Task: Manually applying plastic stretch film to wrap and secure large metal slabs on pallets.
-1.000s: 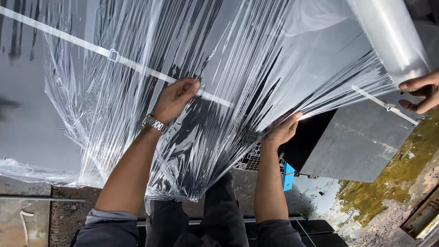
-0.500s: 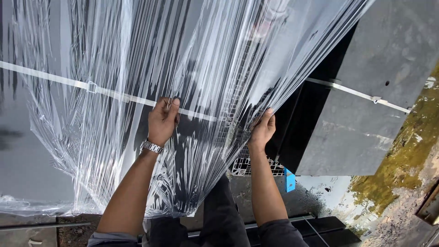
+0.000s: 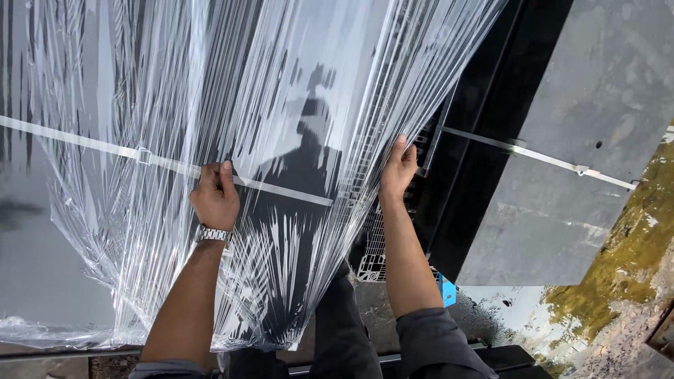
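A sheet of clear stretch film (image 3: 232,105) drapes from twelve o'clock down across a dark flat panel (image 3: 42,231). The left hand (image 3: 215,196), wearing a metal wristwatch (image 3: 212,234), pinches the film near a white strap (image 3: 84,142) at nine o'clock; the right hand (image 3: 399,168) grips the film's edge at centre.

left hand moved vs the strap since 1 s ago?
Yes. The left hand was flat on the stretch film just above the white strap; it now sits at the strap, fingers curled on it.
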